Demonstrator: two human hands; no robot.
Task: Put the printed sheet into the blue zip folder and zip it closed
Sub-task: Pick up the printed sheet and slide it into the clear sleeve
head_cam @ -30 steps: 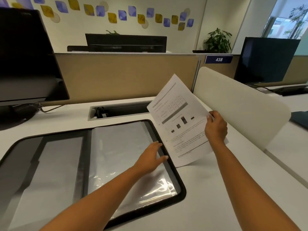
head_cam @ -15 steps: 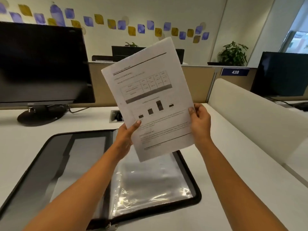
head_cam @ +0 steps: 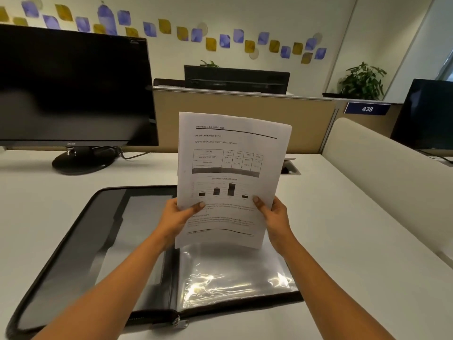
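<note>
Above the open folder (head_cam: 73, 244), the sheet (head_cam: 228, 177) is held upright, print toward the camera, its lower edge just over the right-hand plastic sleeves (head_cam: 232, 278). A second ago only the right hand (head_cam: 274, 217) gripped it, off to the right of the folder, while the left hand (head_cam: 176, 217) lay on the sleeves; half a second ago the left had joined and the sheet was raised high and tilted. Now it is squared up, lower and centred over the right half. Each hand is pinched on a lower side edge, thumb on the printed face, fingers hidden behind. Judgement: alignment is done and insertion is next; nothing is filed yet.

Folder: lying flat on the desk (head_cam: 343, 241), spread fully open. Left half carries a dark flat pocket, apparently empty. Right half carries glossy clear sleeves, crinkled, nothing seen inside. Which sleeve mouth is open cannot be told. Zip pull (head_cam: 180, 322) is seen at the near spine, unzipped.
</note>
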